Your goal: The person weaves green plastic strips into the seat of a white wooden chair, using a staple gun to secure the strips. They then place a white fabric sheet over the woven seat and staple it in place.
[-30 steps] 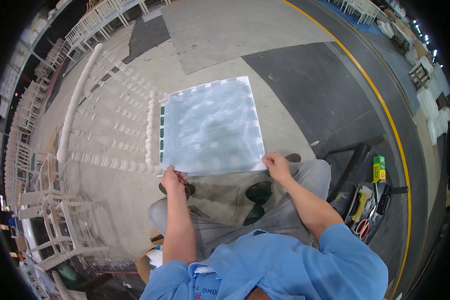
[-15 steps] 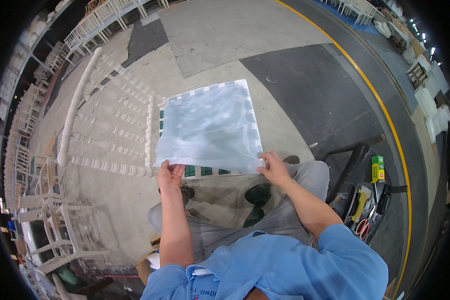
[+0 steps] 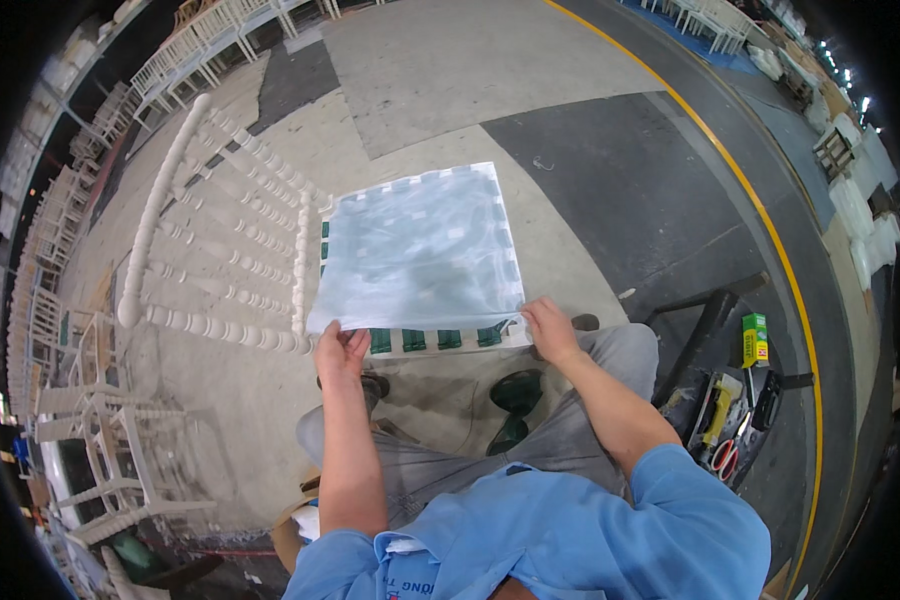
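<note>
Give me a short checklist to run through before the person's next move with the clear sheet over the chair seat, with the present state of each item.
1. Left hand grips the near left corner of the clear sheet: ok.
2. Right hand grips the near right corner: ok.
3. Sheet spread flat, no folds: ok.
4. Sheet covers the whole seat: not ok, green webbing shows along the near edge.
5. Far edge of the sheet fixed down: cannot tell.
6. White chair lying steady on the floor: ok.

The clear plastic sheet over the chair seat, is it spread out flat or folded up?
Spread out. The plastic sheet lies open over the seat, both hands pinching its near corners.
</note>
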The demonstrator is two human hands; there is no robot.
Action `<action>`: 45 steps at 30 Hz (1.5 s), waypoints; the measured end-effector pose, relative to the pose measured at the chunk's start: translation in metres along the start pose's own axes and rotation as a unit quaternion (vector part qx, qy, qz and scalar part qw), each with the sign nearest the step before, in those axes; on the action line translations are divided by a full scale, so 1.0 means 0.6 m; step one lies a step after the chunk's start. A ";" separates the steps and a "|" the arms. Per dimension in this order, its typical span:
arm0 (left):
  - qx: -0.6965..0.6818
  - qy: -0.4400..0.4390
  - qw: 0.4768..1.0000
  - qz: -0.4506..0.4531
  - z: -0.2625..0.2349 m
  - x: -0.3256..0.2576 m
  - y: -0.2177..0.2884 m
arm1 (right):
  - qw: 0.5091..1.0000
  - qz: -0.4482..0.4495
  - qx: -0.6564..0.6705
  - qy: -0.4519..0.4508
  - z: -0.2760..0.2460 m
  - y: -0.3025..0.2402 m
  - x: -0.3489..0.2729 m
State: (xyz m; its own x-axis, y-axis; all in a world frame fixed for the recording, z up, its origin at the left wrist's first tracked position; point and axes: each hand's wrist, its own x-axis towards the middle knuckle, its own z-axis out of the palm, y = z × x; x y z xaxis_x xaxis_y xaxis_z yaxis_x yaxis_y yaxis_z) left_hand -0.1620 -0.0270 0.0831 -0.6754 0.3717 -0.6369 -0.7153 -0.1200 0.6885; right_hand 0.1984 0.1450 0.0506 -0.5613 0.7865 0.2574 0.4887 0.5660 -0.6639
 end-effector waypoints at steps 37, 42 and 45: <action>0.553 -0.298 0.547 0.553 0.174 -0.128 -0.322 | 0.992 -0.053 -0.033 -0.113 -0.028 -0.005 -0.012; 0.540 -0.318 0.535 0.567 0.176 -0.130 -0.328 | 0.992 -0.002 -0.042 -0.120 -0.038 -0.005 -0.019; 0.546 -0.326 0.515 0.575 0.178 -0.134 -0.323 | 0.990 -0.003 -0.055 -0.130 -0.035 0.002 -0.019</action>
State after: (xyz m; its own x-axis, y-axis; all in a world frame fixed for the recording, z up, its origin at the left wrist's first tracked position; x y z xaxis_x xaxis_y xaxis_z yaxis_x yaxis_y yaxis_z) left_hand 0.0503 0.0647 0.0379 -0.0816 0.9056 0.4162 0.8574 -0.1492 0.4925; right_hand 0.2193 0.1417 0.0617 -0.7105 0.7010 0.0615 0.5466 0.6048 -0.5792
